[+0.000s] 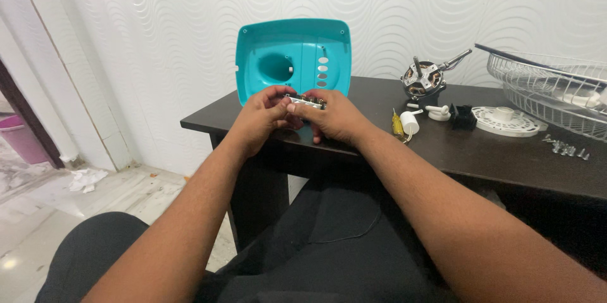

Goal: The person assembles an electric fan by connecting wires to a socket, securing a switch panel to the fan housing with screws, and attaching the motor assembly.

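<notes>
Place: at the tabletop (379, 145) edge, both hands meet on a small switch block (306, 101), just in front of the teal housing (292, 56).
Left hand (262, 116): fingers closed on the block's 9 o'clock end.
Right hand (335, 116): fingers pinching its 3 o'clock end.
Risk: a loosened pinch could drop the block off the edge.
Nearby: motor (422, 80) at 2 o'clock, well apart.

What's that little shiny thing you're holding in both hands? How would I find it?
Look at the dark table by the wavy white wall, then the big teal plastic cover standing on it. Just in front, the left hand and right hand pinch a small metal switch block between them. It is the only silver bar with a row of round buttons.
</notes>
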